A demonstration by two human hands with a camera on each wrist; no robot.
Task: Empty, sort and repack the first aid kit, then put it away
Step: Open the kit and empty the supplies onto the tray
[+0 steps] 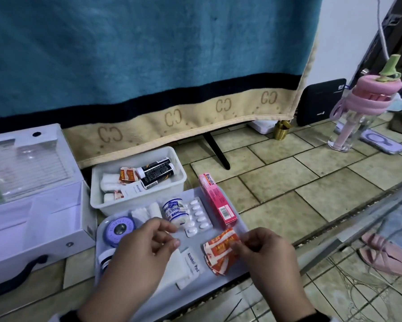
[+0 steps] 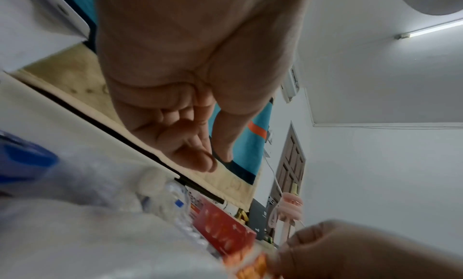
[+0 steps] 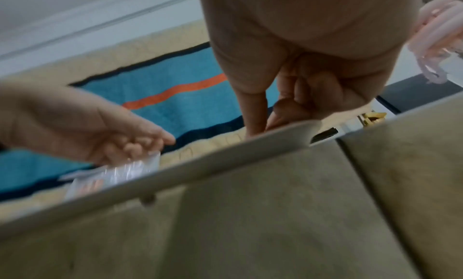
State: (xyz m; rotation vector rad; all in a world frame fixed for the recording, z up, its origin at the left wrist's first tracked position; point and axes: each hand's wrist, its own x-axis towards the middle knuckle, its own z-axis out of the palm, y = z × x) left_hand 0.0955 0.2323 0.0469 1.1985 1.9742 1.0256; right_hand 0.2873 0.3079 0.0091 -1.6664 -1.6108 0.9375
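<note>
A grey tray lies on the tiled floor, holding a blue tape roll, a bandage roll, a pill blister, a pink Bacidin box, alcohol pads and orange plaster packets. My right hand pinches the top plaster packet at its right edge; its thumb and forefinger meet just behind the tray rim. My left hand hovers over the tray's middle with its fingers loosely curled, holding nothing. The white first aid box stands open on the left.
A white bin with tubes, gauze and packets sits behind the tray. A teal towel hangs down behind it. At the right are a pink bottle, a phone, a metal frame edge and sandals.
</note>
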